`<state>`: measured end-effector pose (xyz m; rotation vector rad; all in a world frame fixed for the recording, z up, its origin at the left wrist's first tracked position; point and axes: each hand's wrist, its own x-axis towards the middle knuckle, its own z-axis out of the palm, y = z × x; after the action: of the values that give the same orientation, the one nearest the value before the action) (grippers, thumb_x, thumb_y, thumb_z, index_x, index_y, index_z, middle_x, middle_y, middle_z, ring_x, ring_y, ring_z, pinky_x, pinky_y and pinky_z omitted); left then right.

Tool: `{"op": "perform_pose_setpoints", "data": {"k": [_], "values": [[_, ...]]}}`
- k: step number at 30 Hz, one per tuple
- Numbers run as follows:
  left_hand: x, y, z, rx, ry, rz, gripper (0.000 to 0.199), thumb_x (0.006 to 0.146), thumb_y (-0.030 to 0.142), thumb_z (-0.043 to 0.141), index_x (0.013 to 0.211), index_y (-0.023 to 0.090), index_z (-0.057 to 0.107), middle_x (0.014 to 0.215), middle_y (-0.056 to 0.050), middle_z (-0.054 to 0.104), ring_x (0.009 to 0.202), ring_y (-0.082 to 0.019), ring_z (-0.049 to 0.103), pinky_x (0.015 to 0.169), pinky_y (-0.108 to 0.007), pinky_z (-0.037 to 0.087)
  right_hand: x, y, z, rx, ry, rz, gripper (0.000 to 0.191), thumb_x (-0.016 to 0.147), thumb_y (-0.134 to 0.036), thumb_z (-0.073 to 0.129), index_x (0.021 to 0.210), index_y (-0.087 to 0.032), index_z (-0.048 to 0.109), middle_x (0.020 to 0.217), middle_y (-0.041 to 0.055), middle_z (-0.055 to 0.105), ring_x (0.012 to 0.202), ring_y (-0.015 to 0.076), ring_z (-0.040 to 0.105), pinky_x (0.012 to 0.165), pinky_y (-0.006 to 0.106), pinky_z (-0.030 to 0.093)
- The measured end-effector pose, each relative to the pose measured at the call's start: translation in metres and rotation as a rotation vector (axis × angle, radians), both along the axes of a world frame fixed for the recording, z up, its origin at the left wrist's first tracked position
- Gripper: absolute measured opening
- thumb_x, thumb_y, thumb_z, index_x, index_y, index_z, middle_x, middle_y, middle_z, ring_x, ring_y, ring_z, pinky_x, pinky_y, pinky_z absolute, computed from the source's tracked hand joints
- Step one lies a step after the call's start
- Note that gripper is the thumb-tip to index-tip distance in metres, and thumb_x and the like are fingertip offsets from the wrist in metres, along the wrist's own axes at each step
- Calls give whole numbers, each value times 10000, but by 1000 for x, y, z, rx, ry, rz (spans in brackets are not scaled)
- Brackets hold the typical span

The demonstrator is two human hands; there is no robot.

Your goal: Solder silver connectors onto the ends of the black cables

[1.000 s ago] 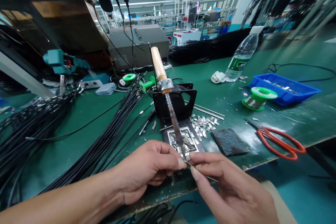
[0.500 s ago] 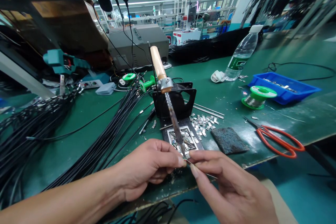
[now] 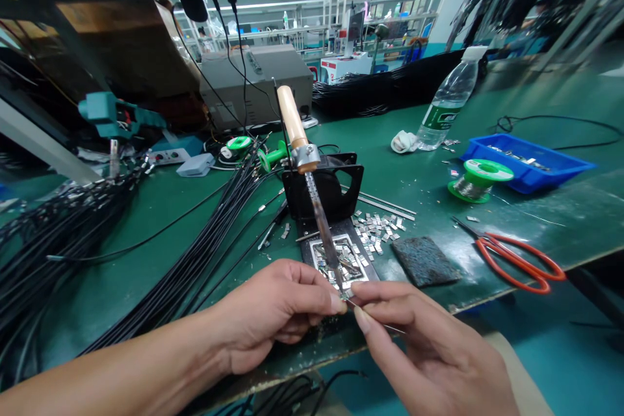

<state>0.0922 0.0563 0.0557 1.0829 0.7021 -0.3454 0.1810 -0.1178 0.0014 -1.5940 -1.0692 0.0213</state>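
Note:
A soldering iron point(image 3: 319, 211) with a wooden handle is clamped in a black stand point(image 3: 324, 192), its tip slanting down between my hands. My left hand point(image 3: 280, 309) pinches something tiny just under the tip; the fingertips mostly hide it. From the right, my right hand point(image 3: 433, 344) grips a thin strand of solder wire point(image 3: 394, 329) between thumb and fingers, its end at the iron's tip. Beneath the iron, a white-rimmed tray point(image 3: 363, 259) holds small metal pieces. More metal clips point(image 3: 380, 229) lie scattered beside it.
Black cables point(image 3: 195, 260) run along the left. To the right are a dark sponge pad point(image 3: 424, 261), orange-handled scissors point(image 3: 519, 260), a solder spool point(image 3: 480, 181), a blue bin point(image 3: 531, 162) and a water bottle point(image 3: 448, 101). The table edge point(image 3: 468, 302) passes beneath my hands.
Both hands keep nearly the same place at the iron's tip. The solder wire shows slightly more clearly between my right fingers.

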Motion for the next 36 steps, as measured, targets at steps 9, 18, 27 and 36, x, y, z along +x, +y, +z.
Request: {"op": "perform_pose_setpoints", "data": {"k": [9, 18, 27, 36], "values": [[-1, 2, 1, -17, -3, -8, 364, 582, 308, 882, 710, 123, 596, 518, 80, 417, 406, 5, 198, 427, -190, 59, -2, 4, 3, 45, 41, 10, 110, 881, -90, 657, 804, -168, 665, 962, 31, 747, 870, 98, 755, 773, 107, 612], [1, 1, 4, -9, 11, 19, 365, 556, 305, 885, 678, 127, 591, 493, 81, 419, 392, 7, 206, 422, -186, 58, -1, 5, 5, 47, 18, 4, 116, 877, -92, 660, 790, -167, 664, 947, 38, 747, 851, 107, 755, 756, 116, 613], [0, 2, 0, -12, -2, 17, 378, 582, 344, 883, 676, 128, 588, 504, 80, 415, 393, 6, 202, 420, -192, 56, -3, 4, 3, -26, 49, -12, 112, 902, -121, 656, 805, -178, 659, 981, 20, 736, 861, 93, 745, 796, 130, 609], [1, 2, 2, -12, -2, 34, 338, 567, 279, 872, 648, 131, 579, 475, 88, 389, 393, 2, 193, 419, -188, 57, -1, 6, 3, -16, 60, -14, 94, 883, -121, 666, 802, -168, 676, 979, 48, 744, 851, 122, 754, 773, 155, 620]]}}
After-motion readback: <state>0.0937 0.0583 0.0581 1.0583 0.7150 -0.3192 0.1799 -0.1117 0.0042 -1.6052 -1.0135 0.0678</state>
